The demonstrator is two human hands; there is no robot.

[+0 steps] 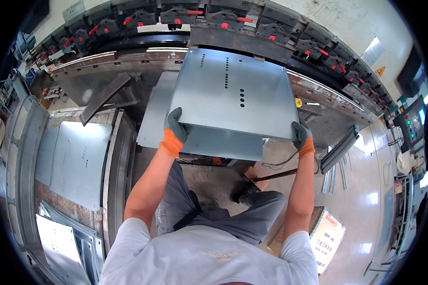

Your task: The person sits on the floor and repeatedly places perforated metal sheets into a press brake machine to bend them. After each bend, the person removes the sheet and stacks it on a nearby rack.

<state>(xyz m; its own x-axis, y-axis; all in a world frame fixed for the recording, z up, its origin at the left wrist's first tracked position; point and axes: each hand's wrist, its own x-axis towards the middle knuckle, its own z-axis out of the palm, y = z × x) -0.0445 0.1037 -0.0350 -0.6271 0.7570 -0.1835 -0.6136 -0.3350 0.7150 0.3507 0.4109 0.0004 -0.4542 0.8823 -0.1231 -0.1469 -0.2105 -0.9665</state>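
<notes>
A bent grey sheet metal panel with rows of round holes lies in front of me, its far edge at the press brake's tooling. My left hand, in a grey glove with an orange cuff, grips the panel's near left corner. The near right corner is held by my right hand, gloved alike. On both hands the fingers are partly hidden by the metal. Below the panel, another flat grey sheet shows at its left and near side.
At left, a bench bears perforated sheets and a stack of formed panels. Several metal strips lean at right. A cardboard box stands on the floor behind my right arm. A control panel hangs far right.
</notes>
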